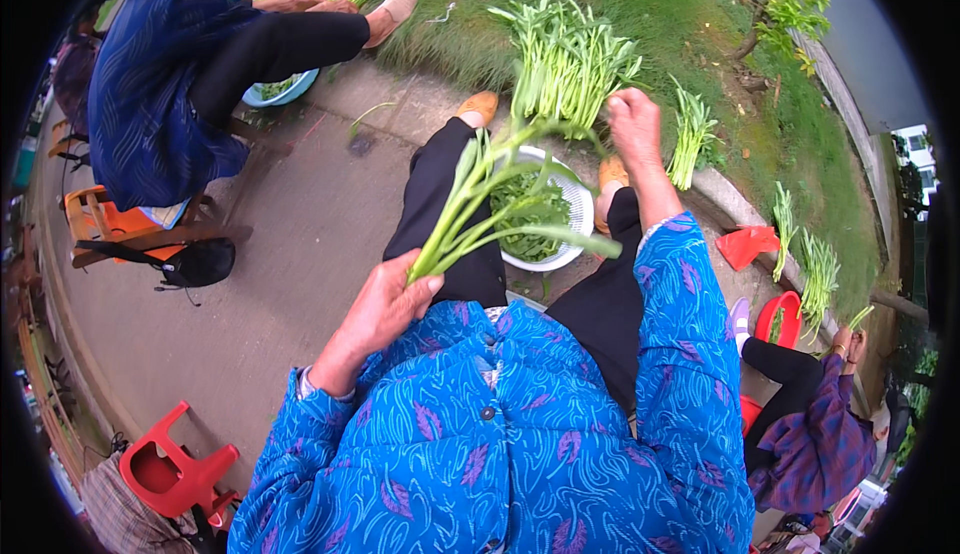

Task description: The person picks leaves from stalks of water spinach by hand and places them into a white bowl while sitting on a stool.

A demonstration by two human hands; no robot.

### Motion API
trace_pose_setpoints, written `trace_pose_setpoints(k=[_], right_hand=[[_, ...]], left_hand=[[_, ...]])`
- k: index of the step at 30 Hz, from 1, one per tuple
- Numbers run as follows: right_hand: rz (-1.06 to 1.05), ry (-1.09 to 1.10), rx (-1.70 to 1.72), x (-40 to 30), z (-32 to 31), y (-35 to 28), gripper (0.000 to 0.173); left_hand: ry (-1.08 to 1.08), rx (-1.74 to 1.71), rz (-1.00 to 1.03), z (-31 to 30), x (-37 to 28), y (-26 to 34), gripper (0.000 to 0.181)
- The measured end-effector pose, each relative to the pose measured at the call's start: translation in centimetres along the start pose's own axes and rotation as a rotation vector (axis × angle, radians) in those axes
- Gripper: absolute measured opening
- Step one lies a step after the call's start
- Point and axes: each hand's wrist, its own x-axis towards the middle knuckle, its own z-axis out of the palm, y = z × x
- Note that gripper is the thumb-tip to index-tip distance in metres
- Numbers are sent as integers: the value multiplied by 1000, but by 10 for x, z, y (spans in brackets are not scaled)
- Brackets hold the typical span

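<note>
My left hand [386,303] grips several leafy green stalks [469,213] by their lower ends, and their tips fan out over my lap. Beneath them, between my feet, a white plastic colander basin [577,198] holds loose green leaves [529,213]. Beyond the basin lies a large pile of leafy stalks [574,63], spread on the grass edge. My right hand [636,123] is at the near right side of that pile with its fingers bent together. Whether a stalk is between those fingers is not visible. The leaf tips near it are blurred.
A smaller bunch of greens [691,138] lies right of the pile, along the concrete kerb [724,194]. A seated person [165,89] is at left by a blue basin [289,93]. Another person [814,449] sits at right near a red basin [784,318]. A red plastic stool [176,471] stands behind left.
</note>
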Motion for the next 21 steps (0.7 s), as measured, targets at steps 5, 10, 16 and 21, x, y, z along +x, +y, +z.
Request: trace_pose_setpoints(k=[5, 10, 16, 21], right_hand=[[364, -263, 217, -51, 15, 30, 44], [164, -454, -133, -101, 35, 38, 52], [227, -318, -156, -117, 8, -33, 34], [-208, -93, -275, -130, 1, -38, 40]], left_hand=[[14, -863, -159, -3, 21, 26, 19], [4, -1267, -19, -8, 63, 28, 15], [95, -1390, 38, -2, 82, 26, 14], [132, -1437, 19, 5, 85, 27, 15]])
